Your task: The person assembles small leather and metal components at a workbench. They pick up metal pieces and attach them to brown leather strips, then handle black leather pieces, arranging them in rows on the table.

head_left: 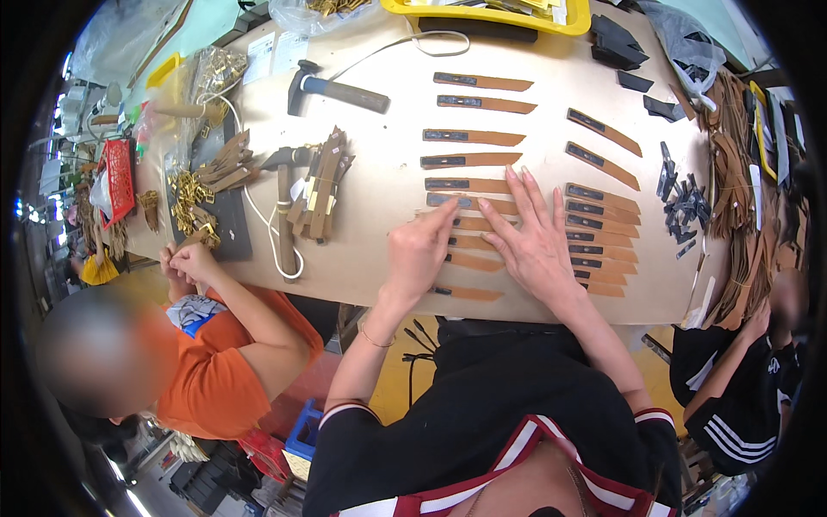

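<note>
My left hand (418, 258) has its fingers pinched together at a small greyish-dark strip (439, 200), which lies on a brown leather strap in the left column. Spread and flat, my right hand (536, 241) presses its fingertips on the strap ends beside it. More leather straps (500, 136), each pointed at the right end with a dark strip on its left part, lie in rows above and below. A second column of straps (616, 243) sits right of my right hand, its lower ones overlapping. My hands partly cover several straps.
Loose dark strips (685, 207) are heaped at the right, near bundled brown leather (732, 164). A hammer (345, 91), another hammer (284, 207), a strap bundle (323, 185) and gold-coloured metal parts (185, 198) lie left. A yellow tray (491, 12) stands far back. People sit on both sides.
</note>
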A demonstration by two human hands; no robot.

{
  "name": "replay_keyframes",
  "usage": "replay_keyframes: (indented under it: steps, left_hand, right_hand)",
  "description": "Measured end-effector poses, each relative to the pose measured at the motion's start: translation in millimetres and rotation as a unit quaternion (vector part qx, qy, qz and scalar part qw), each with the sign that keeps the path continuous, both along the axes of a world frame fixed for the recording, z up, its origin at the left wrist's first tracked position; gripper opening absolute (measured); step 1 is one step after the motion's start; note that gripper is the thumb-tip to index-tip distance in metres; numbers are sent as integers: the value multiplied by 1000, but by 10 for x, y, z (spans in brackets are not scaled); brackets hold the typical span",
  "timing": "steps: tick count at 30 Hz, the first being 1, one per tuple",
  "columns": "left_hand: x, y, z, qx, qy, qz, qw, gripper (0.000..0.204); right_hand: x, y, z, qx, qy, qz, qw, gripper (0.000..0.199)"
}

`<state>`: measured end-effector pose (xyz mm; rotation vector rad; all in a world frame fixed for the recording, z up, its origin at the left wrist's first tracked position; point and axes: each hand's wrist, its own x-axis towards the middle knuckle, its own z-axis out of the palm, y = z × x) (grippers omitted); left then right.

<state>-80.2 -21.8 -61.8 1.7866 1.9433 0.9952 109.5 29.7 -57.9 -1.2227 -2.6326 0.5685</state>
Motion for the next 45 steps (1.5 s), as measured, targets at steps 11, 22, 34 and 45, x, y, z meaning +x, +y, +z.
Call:
replay_keyframes:
  steps: [11,22,34,45]
  left_hand:
    - [-21,27,3,-25,316,-148,937,58]
    - [-5,81,-75,-1,178,-91,980,36]
    - [-20,49,-12,-24,177,-98,979,28]
    - [63,101,-102,-21,-34,29,999,16]
  right_hand:
    - [-6,-16,15,-10,-9,-1,1000,46]
    - [7,-24,8,-5,-5,0,1000,46]
    - [12,-22,4,-6,-3,5,1000,46]
    - [20,-18,8,-1,-15,15,1000,46]
